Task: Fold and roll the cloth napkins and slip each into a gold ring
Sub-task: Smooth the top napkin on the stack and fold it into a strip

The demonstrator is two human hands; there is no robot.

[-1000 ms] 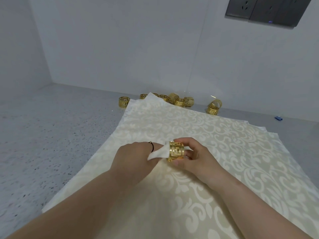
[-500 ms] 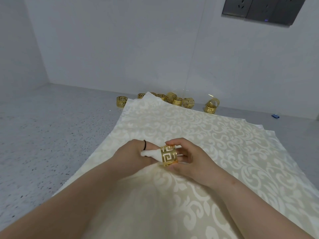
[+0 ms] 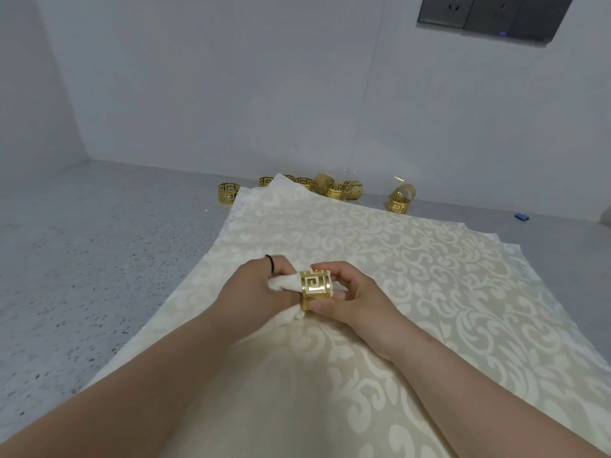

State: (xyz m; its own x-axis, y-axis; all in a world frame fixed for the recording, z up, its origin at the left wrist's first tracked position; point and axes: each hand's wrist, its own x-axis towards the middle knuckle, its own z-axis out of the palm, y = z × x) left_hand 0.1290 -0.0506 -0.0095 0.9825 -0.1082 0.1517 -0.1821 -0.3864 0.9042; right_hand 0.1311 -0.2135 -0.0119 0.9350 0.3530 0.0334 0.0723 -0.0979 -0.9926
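Note:
A rolled cream napkin [image 3: 285,283] runs through a gold ring [image 3: 315,285] with a key-pattern cut-out, held just above a stack of flat cream damask napkins [image 3: 413,269]. My left hand [image 3: 254,289] grips the napkin's white end on the ring's left side. My right hand [image 3: 353,294] pinches the ring between thumb and fingers. The napkin's part to the right of the ring is hidden behind my right hand's fingers.
Several loose gold rings [image 3: 334,188] lie by the back wall, one apart at the left [image 3: 228,192] and two at the right [image 3: 400,200]. A small blue object [image 3: 521,216] lies far right. The speckled grey counter [image 3: 92,259] spreads to the left. Wall sockets [image 3: 496,14] sit above.
The ring has slid a little further along the napkin, and more white cloth bunches under my left hand. Both hands stay together over the stack.

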